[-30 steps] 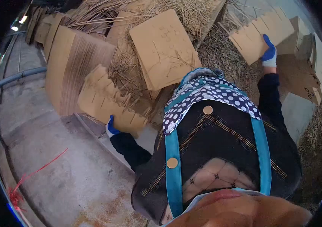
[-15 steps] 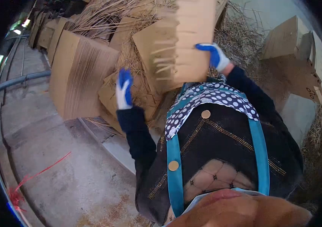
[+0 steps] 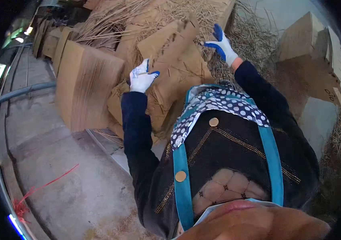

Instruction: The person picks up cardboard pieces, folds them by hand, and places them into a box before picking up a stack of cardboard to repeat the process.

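Both hands wear white gloves with blue palms and fingers. My left hand (image 3: 141, 78) is at the lower left edge of a brown cardboard piece (image 3: 162, 38), thumb apart from the fingers; whether it touches the cardboard is hard to see. A row of dark, ragged slots runs across that piece, which lies tilted over other cardboard (image 3: 190, 66). To the right, my right hand (image 3: 223, 47) is open with its fingers spread, holding nothing, beside the cardboard and the loose strips.
A thick stack of cardboard sheets (image 3: 94, 80) stands at left. Thin cardboard strips (image 3: 254, 44) are heaped behind and to the right. Cardboard boxes (image 3: 304, 56) stand at far right. A grey pipe (image 3: 26, 92) and red string (image 3: 50, 184) are at left over the concrete floor (image 3: 66, 172).
My right hand has let go of the upright cardboard sheet and opened. The slotted cardboard now lies on the pile. My left hand has turned and shifted slightly right.
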Tool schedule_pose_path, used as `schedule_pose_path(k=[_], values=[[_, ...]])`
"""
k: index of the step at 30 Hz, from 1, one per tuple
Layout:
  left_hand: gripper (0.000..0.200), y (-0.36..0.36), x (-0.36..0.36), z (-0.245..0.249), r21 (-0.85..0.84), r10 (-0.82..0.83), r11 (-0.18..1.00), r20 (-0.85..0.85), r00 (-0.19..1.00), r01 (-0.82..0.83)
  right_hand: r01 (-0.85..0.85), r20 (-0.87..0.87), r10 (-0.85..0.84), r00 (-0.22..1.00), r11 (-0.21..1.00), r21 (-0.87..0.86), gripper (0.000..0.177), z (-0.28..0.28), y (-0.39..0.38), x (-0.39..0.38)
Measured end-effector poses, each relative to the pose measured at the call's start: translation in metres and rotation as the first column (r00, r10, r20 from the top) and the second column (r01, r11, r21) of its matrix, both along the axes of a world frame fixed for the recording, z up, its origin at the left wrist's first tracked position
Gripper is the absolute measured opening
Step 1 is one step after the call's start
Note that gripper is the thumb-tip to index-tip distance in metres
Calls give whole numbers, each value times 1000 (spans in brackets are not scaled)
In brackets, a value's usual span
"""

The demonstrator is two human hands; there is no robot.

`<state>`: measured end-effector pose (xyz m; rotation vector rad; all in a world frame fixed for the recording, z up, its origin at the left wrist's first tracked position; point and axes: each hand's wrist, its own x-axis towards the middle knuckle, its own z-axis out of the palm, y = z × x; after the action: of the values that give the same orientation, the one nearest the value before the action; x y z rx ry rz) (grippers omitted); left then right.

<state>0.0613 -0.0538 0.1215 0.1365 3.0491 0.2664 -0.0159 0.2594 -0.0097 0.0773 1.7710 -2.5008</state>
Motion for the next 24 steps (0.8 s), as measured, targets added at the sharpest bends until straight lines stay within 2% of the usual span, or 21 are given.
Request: schedule_pose_path(k=[1,2,3,5,6,7,9,10,12,14,15,17,18,19,20,21,22,23,24], values=[[67,-2,-3,-12,-65,-59,996,52,997,62,-2,-110,11,994,997,82,95,-10,3,-6],[76,-19,-10,-48,66,-134,990,113,985,127,5,-217,31,976,987,163,99,-17,6,-9],[76,-15,-7,-48,68,-137,989,117,984,130,7,-212,29,977,986,165,99,-21,7,-9],[86,-3,-1,-37,-123,9,992,24,1000,-6,-116,-243,231,942,905,409,103,-24,9,-14],[93,1,3,-32,-58,24,998,-22,999,-25,-127,-249,295,922,841,526,104,-25,10,-17],[93,5,4,-31,-55,22,998,-17,1000,-23,-129,-244,294,924,840,527,104,-24,10,-20],[94,11,6,-28,-70,104,992,-43,994,-106,-87,-347,317,883,836,542,103,-22,2,-28],[94,11,7,-35,-70,106,992,-42,994,-108,-147,-255,296,921,868,475,99,-19,-3,-34],[86,13,7,-51,-46,109,991,-294,950,-128,-217,-258,361,896,864,455,97,-17,-17,-34],[84,15,2,-53,-19,115,992,-270,956,-125,-350,-275,482,832,841,412,93,-13,-28,-31],[83,15,2,-54,8,119,993,-242,963,-121,-356,-274,487,830,839,412,93,-12,-31,-26],[85,16,2,-57,-23,121,991,-211,970,-128,-294,-316,503,804,799,525,96,-10,-35,-15],[79,17,0,-58,-66,90,992,-185,979,-104,-332,-325,487,811,839,430,93,-10,-33,-11],[73,17,0,-62,-106,64,991,-156,986,-81,-338,-320,493,809,836,432,93,-7,-31,-11],[61,18,0,-66,-108,58,991,-216,975,-83,-361,-343,486,804,857,368,90,-4,-27,-13],[61,15,0,-68,-105,64,991,-213,975,-88,-380,-367,475,800,874,303,87,0,-22,-17],[59,12,-1,-67,-84,67,993,-212,975,-87,-284,-416,476,775,850,443,76,11,-14,-21],[57,11,0,-65,-61,71,994,-210,975,-86,-289,-411,480,775,848,445,76,19,-10,-25],[55,12,0,-65,-97,48,992,-277,960,-77,-82,-517,547,658,734,674,65,28,-8,-31]])
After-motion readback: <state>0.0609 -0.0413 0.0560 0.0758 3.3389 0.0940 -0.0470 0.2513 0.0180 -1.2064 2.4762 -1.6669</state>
